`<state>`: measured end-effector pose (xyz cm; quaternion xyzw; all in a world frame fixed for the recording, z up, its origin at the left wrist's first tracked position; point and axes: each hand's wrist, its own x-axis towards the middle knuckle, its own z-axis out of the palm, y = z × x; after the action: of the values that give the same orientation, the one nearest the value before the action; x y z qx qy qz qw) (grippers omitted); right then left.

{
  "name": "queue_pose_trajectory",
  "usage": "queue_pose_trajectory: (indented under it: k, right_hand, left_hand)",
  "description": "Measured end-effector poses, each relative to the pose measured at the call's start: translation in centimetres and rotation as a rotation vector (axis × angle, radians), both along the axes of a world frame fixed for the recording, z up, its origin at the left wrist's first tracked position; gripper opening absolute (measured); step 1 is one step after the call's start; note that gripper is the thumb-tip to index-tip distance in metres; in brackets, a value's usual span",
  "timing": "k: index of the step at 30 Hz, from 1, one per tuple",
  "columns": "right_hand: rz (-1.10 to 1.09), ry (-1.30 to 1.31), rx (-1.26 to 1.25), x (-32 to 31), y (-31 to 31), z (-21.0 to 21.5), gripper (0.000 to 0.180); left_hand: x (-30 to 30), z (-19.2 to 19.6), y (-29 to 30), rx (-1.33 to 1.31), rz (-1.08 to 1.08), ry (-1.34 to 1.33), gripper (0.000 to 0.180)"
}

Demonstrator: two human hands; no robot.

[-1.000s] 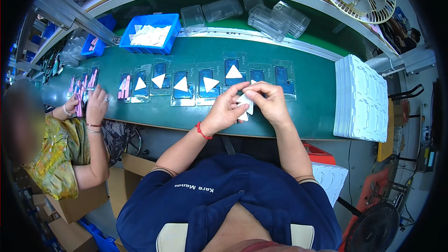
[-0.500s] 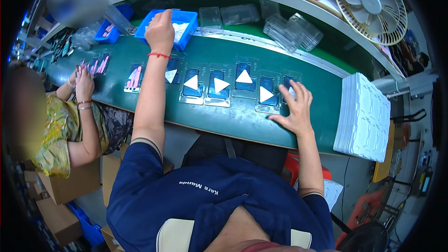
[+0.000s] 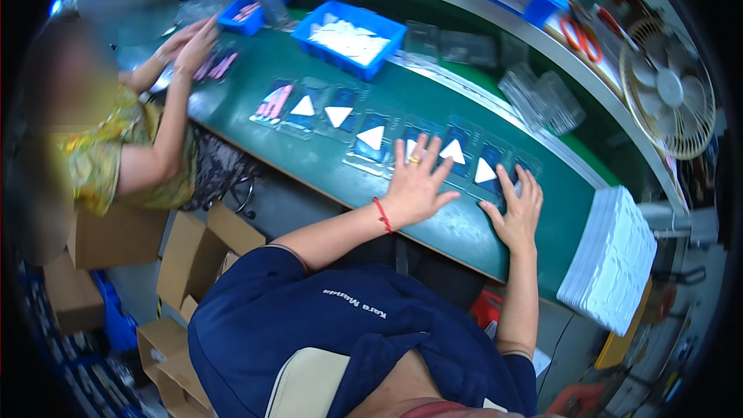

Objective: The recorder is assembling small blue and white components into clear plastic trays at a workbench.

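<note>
Several clear plastic trays with dark blue inserts lie in a slanting row on the green table, most with a white triangular piece (image 3: 372, 138) on top. My left hand (image 3: 418, 186) is spread with the palm down over one clear tray (image 3: 364, 164) and its neighbour. Its fingertips reach a white triangle that they partly cover. To the right, my right hand (image 3: 517, 213) has its fingers apart at the last tray in the row, which it mostly hides. A blue bin (image 3: 306, 48) full of white pieces stands behind the row.
A co-worker's hands (image 3: 190, 46) are at the left by pink pieces (image 3: 224, 66). Stacked white moulded trays (image 3: 607, 259) stand at the right end. Clear plastic boxes (image 3: 542, 97) lie along the back. A fan (image 3: 670, 91) and orange-handled scissors (image 3: 580, 39) are on the shelf.
My left hand has come back from the blue bin to the trays on the right. My right hand stays by the last tray. The whole view has turned and shifted.
</note>
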<state>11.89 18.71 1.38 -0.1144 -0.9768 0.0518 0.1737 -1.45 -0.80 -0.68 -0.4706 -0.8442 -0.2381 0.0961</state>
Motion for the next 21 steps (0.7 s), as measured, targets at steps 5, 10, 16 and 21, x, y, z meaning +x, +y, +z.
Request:
queue_pose_trajectory:
  k: [5, 10, 16, 21]
  right_hand:
    - [0.010, -0.003, 0.004, 0.5, -1.1, -0.7, 0.068]
    - [-0.042, -0.044, 0.014, 0.7, -3.8, -1.1, 0.070]
    - [-0.073, -0.043, 0.048, -0.4, -7.6, -1.3, 0.070]
    - [-0.071, -0.065, 0.017, -1.5, -10.1, -2.0, 0.071]
  left_hand:
    - [-0.4, -0.4, -1.9, 0.119, -0.118, -0.045, 0.048]
    - [-3.2, 0.9, -6.3, 0.195, 0.281, 0.056, 0.057]
    - [-10.2, -0.1, -12.6, 0.062, 0.853, -0.139, 0.069]
    - [-16.2, 0.0, -15.7, 0.175, 1.053, -0.287, 0.076]
